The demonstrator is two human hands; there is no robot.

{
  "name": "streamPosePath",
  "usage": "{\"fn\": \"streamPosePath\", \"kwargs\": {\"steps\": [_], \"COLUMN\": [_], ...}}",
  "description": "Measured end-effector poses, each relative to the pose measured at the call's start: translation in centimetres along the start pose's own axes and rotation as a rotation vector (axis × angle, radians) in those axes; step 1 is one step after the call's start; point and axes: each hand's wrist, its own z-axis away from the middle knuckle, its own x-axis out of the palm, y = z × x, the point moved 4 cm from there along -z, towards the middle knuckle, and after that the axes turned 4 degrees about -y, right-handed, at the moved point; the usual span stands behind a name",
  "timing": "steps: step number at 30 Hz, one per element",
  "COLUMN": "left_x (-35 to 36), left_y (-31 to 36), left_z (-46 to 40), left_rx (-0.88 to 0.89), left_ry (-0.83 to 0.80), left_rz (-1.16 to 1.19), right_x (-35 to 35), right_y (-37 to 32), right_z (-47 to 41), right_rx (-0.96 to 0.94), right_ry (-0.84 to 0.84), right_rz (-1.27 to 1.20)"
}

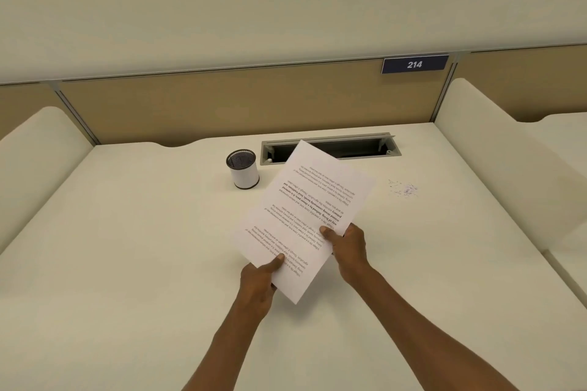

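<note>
Paper: one white printed sheet (305, 216), held tilted above the cream desk (127, 247). Two hands pinch its near end, left hand (259, 279) and right hand (347, 247), thumbs on top. Beyond the sheet stand one mesh-topped white cylindrical pen cup (243, 168) and one open grey cable tray (330, 147).

Sheet: printed paper sheet (305, 216), text upside down to the viewer, tilted toward 1 o'clock, held above the tabletop (127, 247).
Left hand (259, 279): thumb on top, pinching the sheet's near edge.
Right hand (347, 247): thumb on top, gripping the sheet's right edge.
Pen cup (243, 169): upright, at 10 o'clock of the sheet, apart.
Cable slot (365, 146): at 12 o'clock, partly behind the sheet.
Sign (414, 64): reads 214.
</note>
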Motion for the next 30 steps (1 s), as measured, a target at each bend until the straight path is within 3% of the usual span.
{"fn": "streamPosePath", "kwargs": {"steps": [3,7,11,17,25,30], "left_x": [-1.0,-2.2,-1.0,2.0,3.3,3.5], "left_y": [1.4,5.8,9.5,11.0,9.6,9.3], "left_z": [0.1,0.5,-0.2,-0.5,0.8,1.0], "left_rx": [0.028,0.253,0.408,0.332,0.625,0.652], "left_ry": [0.132,0.375,0.218,-0.192,0.02,0.046], "left_rz": [0.068,-0.267,-0.532,-0.704,-0.569,-0.528], "right_x": [-0.8,-2.1,-2.7,-1.5,0.0,0.5], "right_y": [-1.4,-3.2,-4.1,-4.8,-6.9,-7.1], "right_z": [-0.3,-0.7,-1.0,-0.8,-0.4,-0.2], "right_rx": [-0.043,-0.067,-0.09,-0.102,-0.261,-0.277], "right_ry": [-0.004,-0.078,-0.188,-0.367,-0.144,-0.132], "right_rz": [0.069,0.124,0.194,0.262,0.261,0.205]}}
